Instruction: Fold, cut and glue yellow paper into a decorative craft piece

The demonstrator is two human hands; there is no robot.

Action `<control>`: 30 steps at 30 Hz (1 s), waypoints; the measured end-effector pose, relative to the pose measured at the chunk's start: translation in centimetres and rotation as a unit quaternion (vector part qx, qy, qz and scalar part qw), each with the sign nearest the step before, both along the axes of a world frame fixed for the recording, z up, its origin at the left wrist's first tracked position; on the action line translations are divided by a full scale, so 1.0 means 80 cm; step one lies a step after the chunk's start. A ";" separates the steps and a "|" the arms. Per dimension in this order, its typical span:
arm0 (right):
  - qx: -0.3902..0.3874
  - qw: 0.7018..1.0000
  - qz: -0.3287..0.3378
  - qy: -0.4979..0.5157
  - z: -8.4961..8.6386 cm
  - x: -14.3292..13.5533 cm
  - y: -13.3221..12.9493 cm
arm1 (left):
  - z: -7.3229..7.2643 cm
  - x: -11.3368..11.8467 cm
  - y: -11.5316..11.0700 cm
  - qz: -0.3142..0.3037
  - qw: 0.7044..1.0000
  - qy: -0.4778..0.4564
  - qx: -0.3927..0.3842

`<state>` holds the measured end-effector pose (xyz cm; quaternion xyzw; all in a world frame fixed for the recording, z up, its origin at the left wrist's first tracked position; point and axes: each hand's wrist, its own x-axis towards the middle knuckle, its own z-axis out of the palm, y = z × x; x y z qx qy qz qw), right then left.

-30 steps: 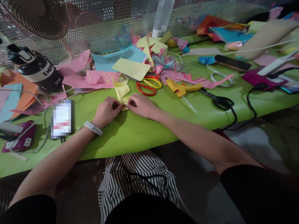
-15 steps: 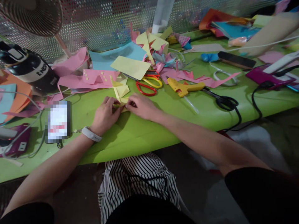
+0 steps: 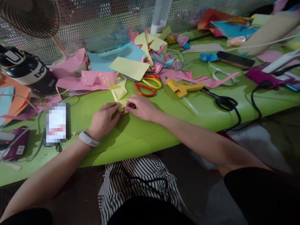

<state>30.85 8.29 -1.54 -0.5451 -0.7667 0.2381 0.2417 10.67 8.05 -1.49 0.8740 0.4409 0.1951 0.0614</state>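
My two hands meet at mid-tabletop point(image 3: 131, 134), over a folded yellow paper point(image 3: 119, 92) lying on the green surface, its near end under my fingers, its folded flaps pointing away from me.

Left hand point(image 3: 102, 121): thumb and forefinger slightly parted, both tips touching the paper's near end; cannot tell whether they pinch it. White band point(image 3: 88, 139) at the wrist.

Right hand point(image 3: 140, 107): fingers curled in, thumb and forefinger nearly closed, holding the paper's edge just beside the left fingertips.

Close by, beyond the right hand: red-and-yellow-handled scissors point(image 3: 146, 95), partly under a pale yellow sheet point(image 3: 129, 68). Beyond the folded paper's left side, pink paper point(image 3: 98, 80) dotted with small yellow bits; behind it a light blue sheet point(image 3: 100, 61).

To the right, a yellow glue gun point(image 3: 179, 89) on its side, clear stick point(image 3: 191, 105) angled toward me; black-handled scissors point(image 3: 226, 103) near its grip end. Left, well apart: a phone point(image 3: 56, 123), screen pixelated, and a black bottle point(image 3: 30, 70) standing in front of a fan point(image 3: 30, 17).
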 end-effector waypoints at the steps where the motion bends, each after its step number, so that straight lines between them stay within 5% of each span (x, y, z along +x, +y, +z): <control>1: -0.001 1.000 0.003 0.001 0.000 0.000 0.000 | 0.000 -0.001 -0.001 -0.001 1.000 0.002 -0.002; 14: 0.034 0.999 0.019 -0.027 0.002 0.003 -0.005 | 0.004 -0.005 -0.008 -0.032 0.997 0.070 -0.001; 30: 0.036 0.998 0.013 -0.041 0.006 0.002 -0.007 | 0.020 -0.010 -0.008 -0.056 0.983 0.139 -0.104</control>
